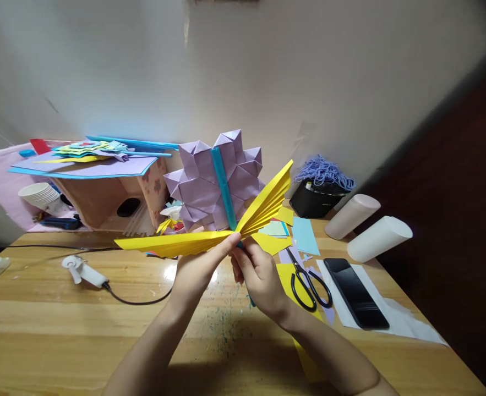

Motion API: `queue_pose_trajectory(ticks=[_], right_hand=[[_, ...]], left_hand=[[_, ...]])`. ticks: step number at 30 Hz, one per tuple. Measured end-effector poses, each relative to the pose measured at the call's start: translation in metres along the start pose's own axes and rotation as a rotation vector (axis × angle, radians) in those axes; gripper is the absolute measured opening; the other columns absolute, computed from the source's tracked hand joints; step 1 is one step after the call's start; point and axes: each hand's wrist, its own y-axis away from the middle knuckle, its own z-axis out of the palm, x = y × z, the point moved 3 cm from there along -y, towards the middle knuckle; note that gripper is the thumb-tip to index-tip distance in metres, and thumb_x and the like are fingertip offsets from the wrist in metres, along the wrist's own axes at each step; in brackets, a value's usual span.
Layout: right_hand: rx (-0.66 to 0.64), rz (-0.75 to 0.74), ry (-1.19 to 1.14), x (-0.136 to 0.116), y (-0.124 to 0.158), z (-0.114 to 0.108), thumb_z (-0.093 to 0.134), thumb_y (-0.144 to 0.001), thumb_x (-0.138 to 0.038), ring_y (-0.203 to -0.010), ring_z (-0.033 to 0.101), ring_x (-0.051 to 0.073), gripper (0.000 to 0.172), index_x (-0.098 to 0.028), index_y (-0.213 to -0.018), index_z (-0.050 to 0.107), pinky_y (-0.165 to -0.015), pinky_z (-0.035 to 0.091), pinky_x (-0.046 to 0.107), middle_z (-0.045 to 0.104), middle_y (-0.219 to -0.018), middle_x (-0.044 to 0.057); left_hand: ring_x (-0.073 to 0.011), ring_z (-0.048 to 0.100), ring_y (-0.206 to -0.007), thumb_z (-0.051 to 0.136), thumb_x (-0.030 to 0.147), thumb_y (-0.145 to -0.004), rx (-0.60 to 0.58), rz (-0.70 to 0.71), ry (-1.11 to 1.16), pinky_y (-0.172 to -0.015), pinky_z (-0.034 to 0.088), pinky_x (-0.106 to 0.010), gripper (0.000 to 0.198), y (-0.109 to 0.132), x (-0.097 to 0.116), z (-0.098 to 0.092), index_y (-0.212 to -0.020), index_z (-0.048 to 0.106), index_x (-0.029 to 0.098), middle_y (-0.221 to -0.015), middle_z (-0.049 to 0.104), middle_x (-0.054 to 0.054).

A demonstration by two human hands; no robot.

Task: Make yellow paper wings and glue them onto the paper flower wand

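Observation:
Above the table I hold up a purple folded-paper flower [199, 190], its back crossed by a blue paper stick [223, 184] that runs down between my hands. A pleated yellow paper leaf [265, 203] spreads out to both sides where it meets the stick, below the flower. My left hand [203, 267] presses the yellow leaf at its middle, thumb on top. My right hand [263, 275] is closed round the blue stick just under the leaf, and the stick's lower end shows beneath it. The left fingers behind the leaf are partly hidden.
Black-handled scissors [309, 283] lie on yellow paper at the right, beside a phone [356, 291]. Behind stand two white rolls [381, 239] and a black box of purple yarn [319, 195]. A corded white glue gun [83, 272] lies left, before a pink box [102, 203].

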Motion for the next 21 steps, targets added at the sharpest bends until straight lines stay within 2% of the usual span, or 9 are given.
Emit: queue_pose_trajectory(ticks=[14,21], right_hand=[[-0.01,-0.027,0.008,0.0,0.0003,0.0002,0.037,-0.094,-0.027,-0.047,0.041,0.008,0.022,-0.021,-0.073,0.038,-0.048,0.035,0.022,0.042,-0.054,-0.006],[-0.01,-0.008,-0.058,0.0033,0.0008,0.0012,0.038,-0.094,-0.028,-0.046,0.041,0.007,0.023,-0.021,-0.073,0.04,-0.048,0.035,0.021,0.042,-0.054,-0.007]], left_hand=[[-0.0189,0.063,-0.069,0.076,0.037,-0.064,0.028,-0.013,-0.018,-0.063,0.053,-0.03,0.022,0.0005,0.0008,-0.0023,-0.068,0.063,0.019,-0.071,0.068,-0.003],[-0.0215,0.063,-0.078,0.072,0.038,-0.069,0.054,-0.063,-0.034,-0.073,0.05,-0.033,0.022,0.0026,-0.0006,-0.001,-0.07,0.064,0.018,-0.075,0.068,-0.004]])
